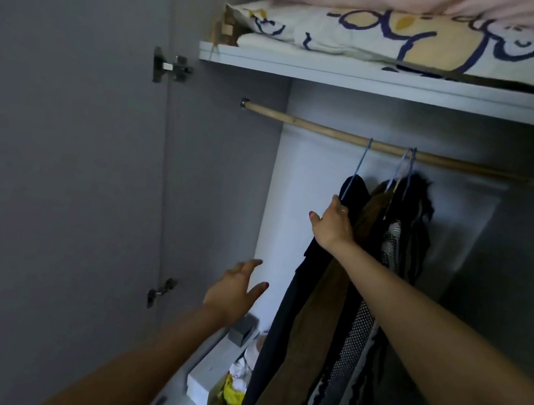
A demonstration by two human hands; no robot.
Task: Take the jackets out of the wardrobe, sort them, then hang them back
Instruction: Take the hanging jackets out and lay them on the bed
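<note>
Three garments hang on blue wire hangers from a wooden rail (321,130) inside the open wardrobe: a dark navy jacket (287,313) on the left, a brown jacket (310,340) in the middle, and a black-and-white patterned jacket (363,338) on the right. My right hand (333,224) grips the navy jacket's shoulder and the blue hanger (357,169) just below the rail. My left hand (235,289) is held open in the air to the left of the jackets, fingers spread, touching nothing.
The wardrobe door (58,153) stands open on the left with its hinges showing. A shelf (380,82) above the rail carries folded bedding (421,41). At the wardrobe's bottom left lie a white box (208,374), a grey box (243,330) and plastic bags (230,391).
</note>
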